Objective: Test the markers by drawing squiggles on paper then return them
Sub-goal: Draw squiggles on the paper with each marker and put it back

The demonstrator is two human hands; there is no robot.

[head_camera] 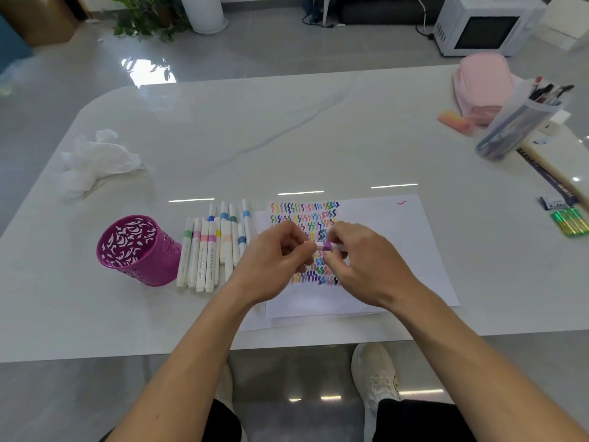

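Note:
Both hands meet over the white paper (392, 237), which carries rows of coloured squiggles. Between them is a white marker with a purple band (326, 246), held level. My left hand (274, 263) pinches its left end, where the cap is. My right hand (366, 263) grips its barrel. Several white markers with coloured bands (210, 247) lie side by side on the table, left of the paper. A purple cut-out pen cup (137, 250) stands left of those markers and looks empty.
Crumpled white tissue (95, 161) lies at the far left. At the far right are a pink pouch (483, 87), a clear tub of pens (522, 119), a wooden-handled tool (554, 177) and a green marker pack (570, 221). The table's front edge (287, 346) runs below my wrists.

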